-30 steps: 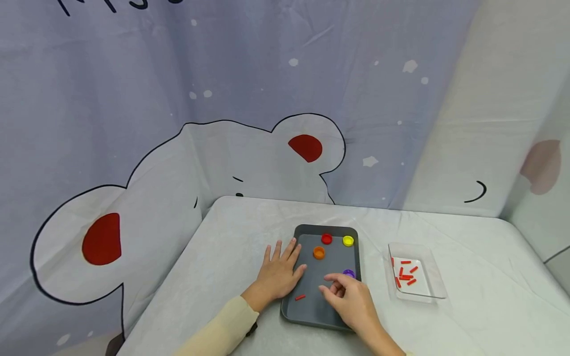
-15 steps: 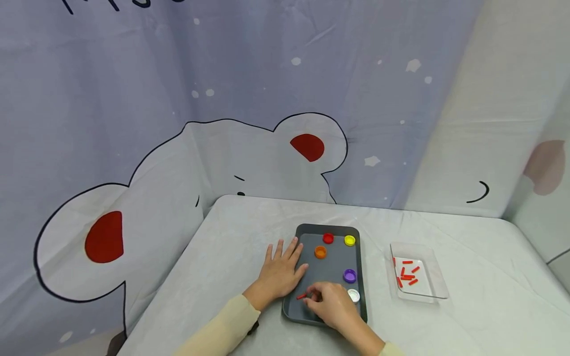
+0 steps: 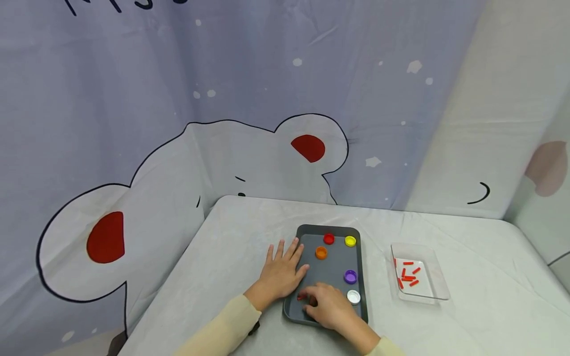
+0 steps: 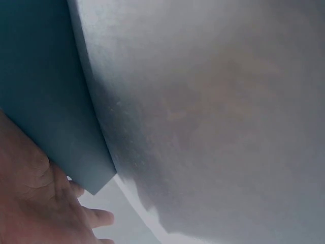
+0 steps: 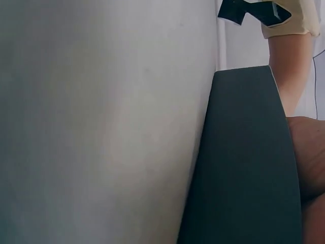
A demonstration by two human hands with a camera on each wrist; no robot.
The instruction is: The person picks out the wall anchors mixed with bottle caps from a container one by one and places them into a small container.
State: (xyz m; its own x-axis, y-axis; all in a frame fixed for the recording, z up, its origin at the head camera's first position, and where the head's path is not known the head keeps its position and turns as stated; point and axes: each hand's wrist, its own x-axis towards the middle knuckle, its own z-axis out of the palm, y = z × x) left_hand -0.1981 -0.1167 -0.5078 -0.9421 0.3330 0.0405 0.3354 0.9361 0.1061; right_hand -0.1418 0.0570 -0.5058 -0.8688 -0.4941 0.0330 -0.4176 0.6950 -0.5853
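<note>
In the head view my left hand (image 3: 280,274) lies with spread fingers along the left rim of a dark grey tray (image 3: 322,316). The left wrist view shows this hand's palm (image 4: 30,203) against the tray's outer side (image 4: 45,91). My right hand (image 3: 329,306) is over the tray's near half, fingers bent. Its index fingertip touches a small red stick (image 3: 300,297), mostly covered by the finger; the thumb tip stands apart from it. In the tray are a red cap (image 3: 328,239), a yellow cap (image 3: 350,241), an orange cap (image 3: 321,253), a purple cap (image 3: 350,277) and a white cap (image 3: 354,297).
A clear plastic box (image 3: 438,282) with several red sticks (image 3: 408,278) stands to the right of the tray. Everything rests on a white-covered table (image 3: 240,237), with a printed curtain (image 3: 249,64) behind. A dark strap (image 5: 277,12) shows at the left wrist.
My right hand has come left and down from beside the purple cap to the red stick, uncovering the white cap. My left hand keeps its place at the rim.
</note>
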